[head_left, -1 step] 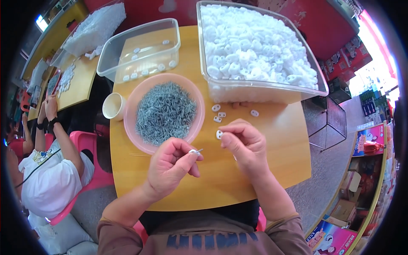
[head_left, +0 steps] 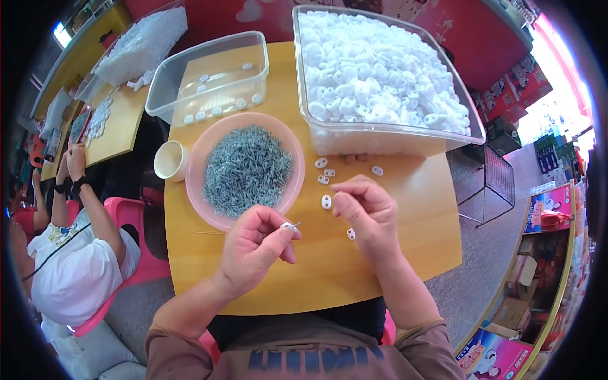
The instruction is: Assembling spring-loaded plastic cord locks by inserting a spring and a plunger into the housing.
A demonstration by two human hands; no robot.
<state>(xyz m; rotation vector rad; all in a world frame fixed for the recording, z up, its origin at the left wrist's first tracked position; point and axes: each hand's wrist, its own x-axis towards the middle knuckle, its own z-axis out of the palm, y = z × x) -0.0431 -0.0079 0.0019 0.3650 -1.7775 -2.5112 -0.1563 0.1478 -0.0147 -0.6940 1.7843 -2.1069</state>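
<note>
The left hand (head_left: 253, 250) pinches a small screw (head_left: 290, 225) near the pink bowl (head_left: 202, 166). The right hand (head_left: 367, 212) holds a white plastic piece (head_left: 326, 202) just beside it.

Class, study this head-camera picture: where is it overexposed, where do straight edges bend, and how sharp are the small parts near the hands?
Head view: daylight blows out the upper right rim beyond the big tub of white plastic pieces; the yellow table edges bow and the corners go black; the left hand, its small screw and the right hand look reasonably sharp, under soft, shadow-poor light.
</note>
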